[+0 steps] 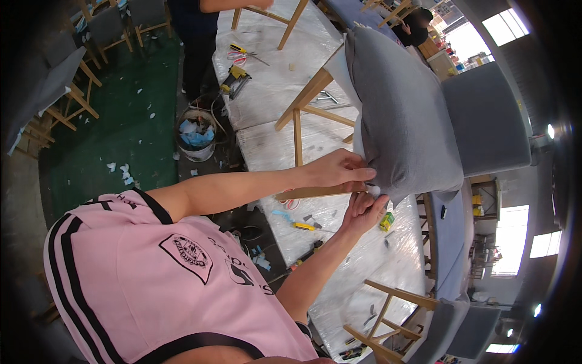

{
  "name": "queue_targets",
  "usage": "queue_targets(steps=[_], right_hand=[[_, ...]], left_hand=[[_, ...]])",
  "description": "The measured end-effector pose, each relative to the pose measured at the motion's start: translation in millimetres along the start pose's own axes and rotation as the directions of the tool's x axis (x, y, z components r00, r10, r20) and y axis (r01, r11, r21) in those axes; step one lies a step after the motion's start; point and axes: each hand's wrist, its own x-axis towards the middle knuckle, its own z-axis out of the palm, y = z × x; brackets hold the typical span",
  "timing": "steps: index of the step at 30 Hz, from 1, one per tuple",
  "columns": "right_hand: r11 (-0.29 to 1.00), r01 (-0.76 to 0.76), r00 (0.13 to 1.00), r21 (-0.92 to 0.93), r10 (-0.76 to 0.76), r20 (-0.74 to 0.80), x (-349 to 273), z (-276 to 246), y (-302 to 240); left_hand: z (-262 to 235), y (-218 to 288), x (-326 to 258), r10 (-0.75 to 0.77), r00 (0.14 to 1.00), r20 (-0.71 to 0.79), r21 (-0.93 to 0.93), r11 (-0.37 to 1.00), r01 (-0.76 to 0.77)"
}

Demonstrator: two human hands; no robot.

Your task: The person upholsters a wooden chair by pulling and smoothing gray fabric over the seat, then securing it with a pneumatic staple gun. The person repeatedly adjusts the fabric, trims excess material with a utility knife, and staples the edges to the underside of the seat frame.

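Both hands, left hand (339, 171) over right hand (364, 212), pinching grey fabric (406, 121) at chair seat corner — keep it taut, w/o wrinkles.

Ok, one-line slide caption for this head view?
Left hand and right hand pinch grey fabric at the corner of an upholstered chair seat over a plastic-wrapped workbench.

A grey upholstered chair seat (403, 115) is held on its side over a plastic-wrapped table (351, 267). Its lower fabric edge is pinched by the left hand (336, 170), while the right hand (362, 212) is pressed just beneath. Wooden chair legs (300, 112) are seen behind.
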Motion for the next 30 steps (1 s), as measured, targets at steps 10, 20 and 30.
queue_targets(steps=[10, 20, 30], right_hand=[[0.994, -0.049, 0.991, -0.100, 0.036, -0.130, -14.3, 22.7, 1.6], [0.982, 0.016, 1.000, -0.187, -0.015, 0.005, -14.6, 12.2, 16.4], [0.983, -0.007, 0.999, -0.185, -0.003, -0.053, -11.9, 24.7, 12.7]], left_hand=[[4.9, -10.1, -0.5, 0.032, 0.999, 0.000, 0.054, 0.998, -0.032], [-8.8, -12.4, -6.5, 0.061, 0.997, 0.047, 0.120, 0.991, -0.066], [-17.1, 70.0, 40.5, 0.760, 0.489, 0.428, 0.701, 0.062, -0.710]])
